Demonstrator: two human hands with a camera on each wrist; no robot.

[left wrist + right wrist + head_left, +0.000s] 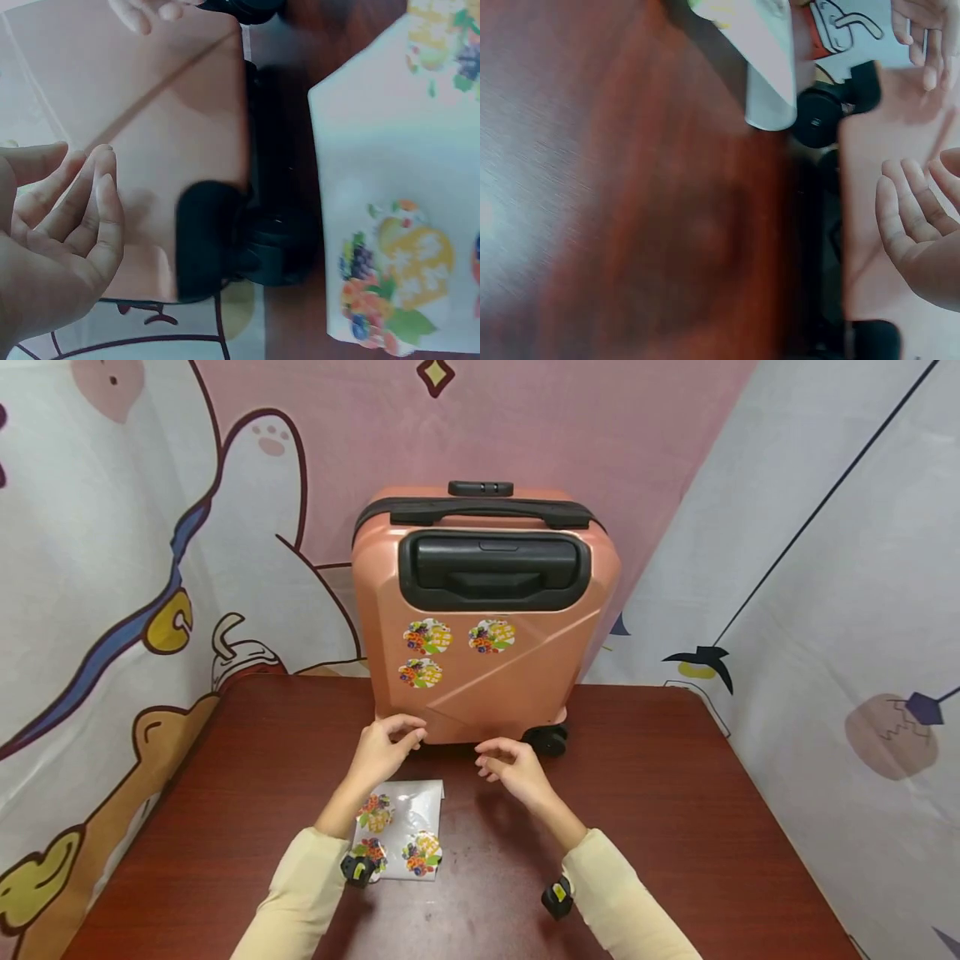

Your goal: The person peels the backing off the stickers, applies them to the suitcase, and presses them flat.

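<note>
An orange-pink suitcase (pixel 517 681) stands upright at the back of the table, with three round fruit stickers (pixel 427 636) on its front. My left hand (pixel 382 749) hovers before its lower left part, fingers loosely bent and nothing visible between them. To the right, my right hand (pixel 514 768) is raised in front of the lower edge, also with relaxed fingers and no object. A white sticker sheet (pixel 415 806) lies on the table below my left hand and wrist. Several fruit stickers show on it; my left forearm covers part of its left side. One sheet edge curls up in the right wrist view.
The brown wooden table (pixel 660 827) carries the suitcase on black wheels (pixel 547 740). Behind and at both sides hangs a printed cartoon cloth (pixel 540 427). A black wrist camera (pixel 557 898) is strapped to each forearm.
</note>
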